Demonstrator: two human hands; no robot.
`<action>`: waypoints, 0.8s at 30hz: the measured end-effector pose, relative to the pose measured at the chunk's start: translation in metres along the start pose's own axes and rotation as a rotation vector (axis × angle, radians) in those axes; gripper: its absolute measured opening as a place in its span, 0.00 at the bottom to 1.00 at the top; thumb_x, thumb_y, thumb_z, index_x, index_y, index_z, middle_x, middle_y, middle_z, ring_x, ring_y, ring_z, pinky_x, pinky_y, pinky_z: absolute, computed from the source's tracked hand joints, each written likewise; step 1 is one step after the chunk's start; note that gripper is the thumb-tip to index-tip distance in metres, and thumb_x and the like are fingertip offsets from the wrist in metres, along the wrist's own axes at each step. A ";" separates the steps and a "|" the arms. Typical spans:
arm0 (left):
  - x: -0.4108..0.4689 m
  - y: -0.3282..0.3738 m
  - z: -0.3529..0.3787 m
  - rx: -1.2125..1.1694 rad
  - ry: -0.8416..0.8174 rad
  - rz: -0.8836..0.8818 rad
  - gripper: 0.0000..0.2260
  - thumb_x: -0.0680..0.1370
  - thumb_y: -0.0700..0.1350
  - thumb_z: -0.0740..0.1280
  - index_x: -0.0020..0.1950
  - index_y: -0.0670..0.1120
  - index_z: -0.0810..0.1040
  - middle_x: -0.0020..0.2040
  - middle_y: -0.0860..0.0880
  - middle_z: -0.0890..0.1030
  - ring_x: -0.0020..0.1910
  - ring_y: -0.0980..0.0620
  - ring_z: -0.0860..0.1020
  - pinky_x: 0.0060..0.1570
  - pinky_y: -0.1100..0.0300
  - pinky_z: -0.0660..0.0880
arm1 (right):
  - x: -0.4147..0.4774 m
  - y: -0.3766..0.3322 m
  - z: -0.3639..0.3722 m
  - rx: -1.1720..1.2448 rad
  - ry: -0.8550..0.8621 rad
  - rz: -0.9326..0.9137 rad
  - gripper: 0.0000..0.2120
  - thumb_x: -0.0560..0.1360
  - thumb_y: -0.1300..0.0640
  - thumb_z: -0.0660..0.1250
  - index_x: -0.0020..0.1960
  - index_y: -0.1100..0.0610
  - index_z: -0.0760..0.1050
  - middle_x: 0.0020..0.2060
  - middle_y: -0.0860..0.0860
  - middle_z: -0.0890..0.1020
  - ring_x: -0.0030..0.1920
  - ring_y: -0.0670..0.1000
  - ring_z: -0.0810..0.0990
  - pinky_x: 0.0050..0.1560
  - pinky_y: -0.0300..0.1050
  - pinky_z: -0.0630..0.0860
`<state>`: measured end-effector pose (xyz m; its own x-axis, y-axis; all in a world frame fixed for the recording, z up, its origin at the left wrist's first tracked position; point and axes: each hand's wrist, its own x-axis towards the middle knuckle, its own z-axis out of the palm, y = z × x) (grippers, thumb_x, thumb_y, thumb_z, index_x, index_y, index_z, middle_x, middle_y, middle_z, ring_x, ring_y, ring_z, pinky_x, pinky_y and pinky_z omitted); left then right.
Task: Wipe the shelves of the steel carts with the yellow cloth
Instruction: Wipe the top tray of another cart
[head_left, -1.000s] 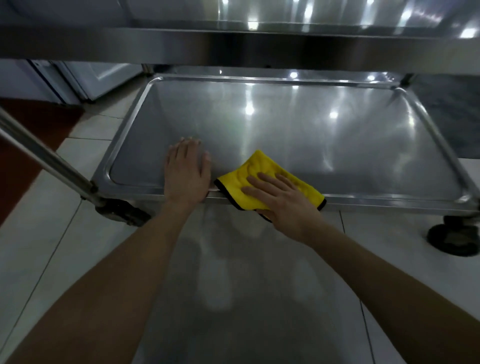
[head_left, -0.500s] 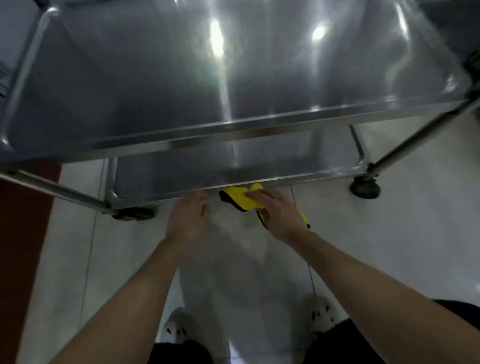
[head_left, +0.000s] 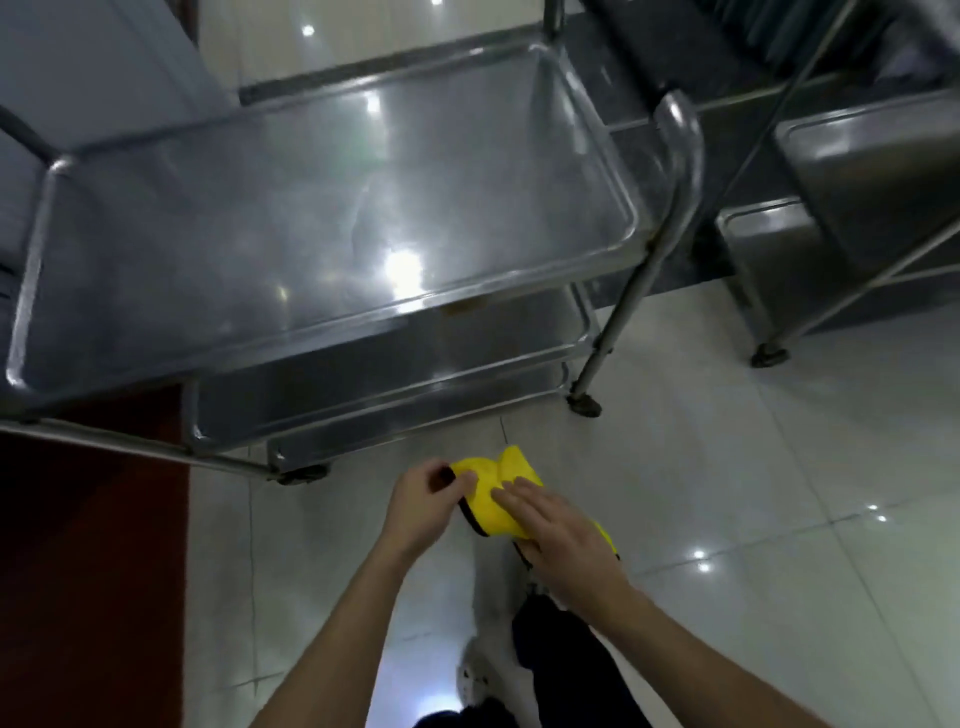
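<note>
Now, head view: both of our hands are off the near steel cart (head_left: 332, 249) and meet in the air over the floor tiles (head_left: 753, 467), just in front of the cart's bottom shelf (head_left: 415, 421). Half a second ago the right hand (head_left: 563, 540) pressed the yellow cloth (head_left: 498, 499) at that shelf's front rim and the left hand (head_left: 423, 506) rested beside it; the cloth has since left the steel. The left fingers pinch the cloth's black-trimmed edge. The right hand lies over the cloth's other end, fingers spread flat on top; we cannot tell whether the thumb closes underneath. The cloth is bunched between the two hands.

Surroundings, relative to the near cart: top shelf (head_left: 156, 260) is bare and reflective. A second steel cart (head_left: 857, 208) stands to its right, well apart. A dark red floor strip (head_left: 88, 571) lies left of it. Our shoe (head_left: 475, 680) shows below the hands. Nothing lies between hands and cart.
</note>
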<state>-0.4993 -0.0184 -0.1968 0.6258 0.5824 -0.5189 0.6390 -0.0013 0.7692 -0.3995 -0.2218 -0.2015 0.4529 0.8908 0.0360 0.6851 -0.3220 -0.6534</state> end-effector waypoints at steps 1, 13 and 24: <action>-0.012 0.021 0.003 0.021 -0.015 0.054 0.15 0.74 0.55 0.76 0.44 0.42 0.82 0.37 0.47 0.80 0.38 0.52 0.75 0.42 0.53 0.72 | -0.013 -0.003 -0.016 0.019 0.005 0.010 0.28 0.74 0.61 0.77 0.74 0.57 0.78 0.71 0.54 0.80 0.70 0.57 0.81 0.64 0.55 0.81; -0.133 0.172 0.066 0.605 0.001 0.649 0.11 0.74 0.47 0.82 0.55 0.48 0.89 0.46 0.51 0.86 0.47 0.44 0.82 0.52 0.44 0.77 | -0.115 0.012 -0.174 0.260 0.328 0.614 0.18 0.78 0.52 0.76 0.66 0.53 0.80 0.56 0.47 0.83 0.40 0.51 0.83 0.54 0.57 0.81; -0.140 0.282 0.196 0.569 -0.003 0.837 0.09 0.77 0.57 0.78 0.53 0.55 0.86 0.41 0.60 0.82 0.41 0.58 0.78 0.48 0.55 0.73 | -0.193 0.090 -0.324 0.106 0.426 0.541 0.06 0.81 0.52 0.73 0.55 0.53 0.81 0.50 0.48 0.78 0.46 0.48 0.78 0.51 0.46 0.77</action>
<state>-0.3188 -0.2600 0.0197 0.9712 0.2145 0.1037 0.1124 -0.7961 0.5947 -0.2398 -0.5268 -0.0222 0.9142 0.4035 -0.0365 0.2500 -0.6329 -0.7328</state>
